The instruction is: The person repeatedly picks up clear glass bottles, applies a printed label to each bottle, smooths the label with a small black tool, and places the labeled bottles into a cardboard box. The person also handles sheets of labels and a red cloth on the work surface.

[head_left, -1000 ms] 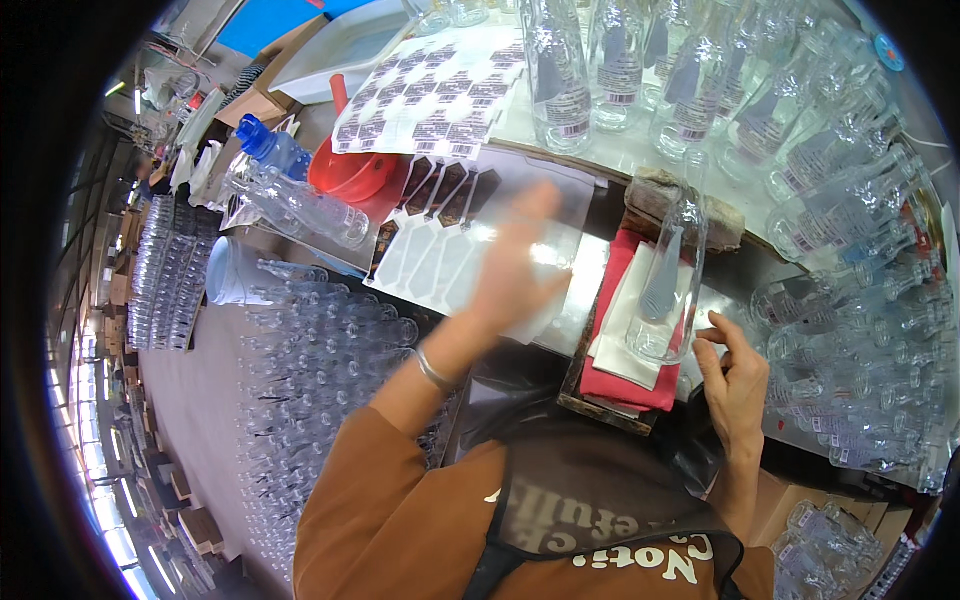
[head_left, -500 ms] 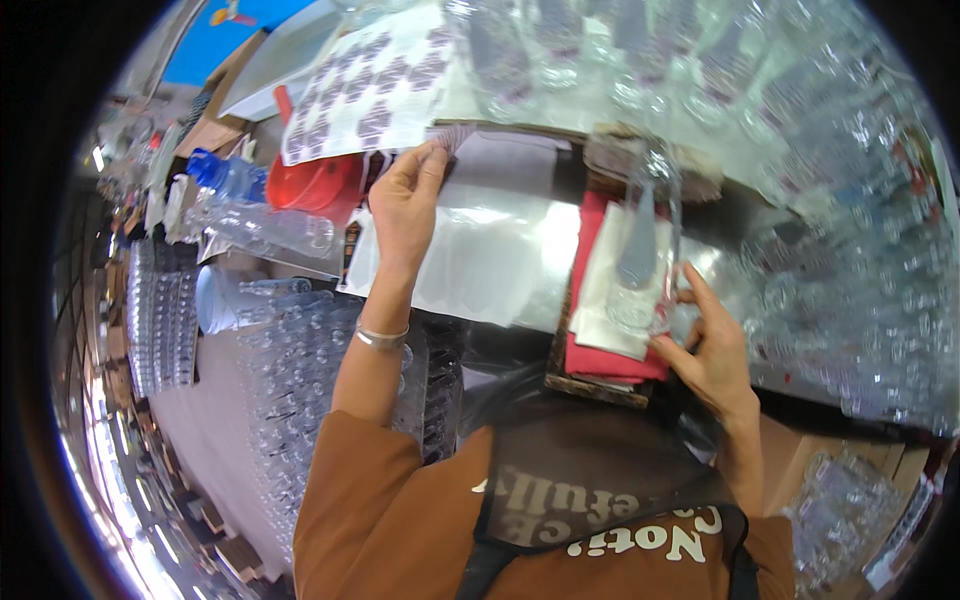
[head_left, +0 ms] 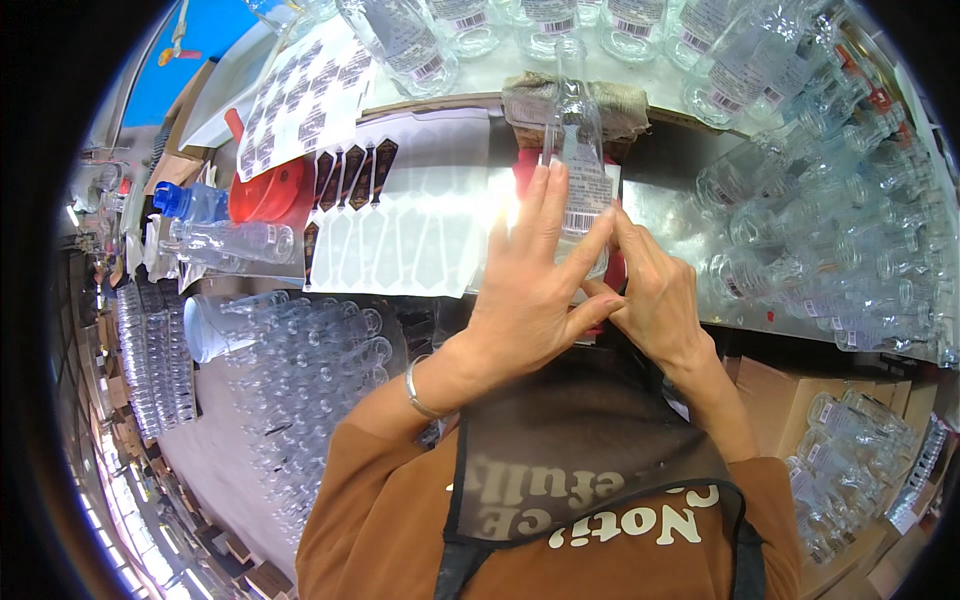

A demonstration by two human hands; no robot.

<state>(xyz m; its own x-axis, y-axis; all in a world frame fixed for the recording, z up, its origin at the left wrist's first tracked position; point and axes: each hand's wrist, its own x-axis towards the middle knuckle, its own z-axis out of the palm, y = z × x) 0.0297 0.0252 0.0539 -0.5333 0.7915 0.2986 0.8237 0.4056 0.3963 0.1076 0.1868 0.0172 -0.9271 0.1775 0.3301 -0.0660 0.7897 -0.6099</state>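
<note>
A clear glass bottle (head_left: 574,125) lies in front of me, its neck pointing away and resting over a folded grey rag (head_left: 625,108). On its body sits a printed label (head_left: 588,195) with a barcode. My left hand (head_left: 525,300) lies over the bottle's left side, fingers stretched out and fingertips at the label's edge. My right hand (head_left: 660,300) grips the bottle's lower right side with bent fingers, partly hiding the base. Red cloth (head_left: 524,172) shows beneath the bottle.
Left of the bottle lies a sheet (head_left: 400,245) with dark tie-shaped labels; another printed label sheet (head_left: 305,95) is beyond it. A red plastic container (head_left: 270,195) and a blue-capped bottle (head_left: 195,200) stand further left. Many glass bottles (head_left: 770,250) crowd the right; more (head_left: 310,350) are lower left.
My left hand has moved right from the label sheets to the bottle. A printed label now shows on the bottle's body. The right hand has stayed by the bottle's base.
</note>
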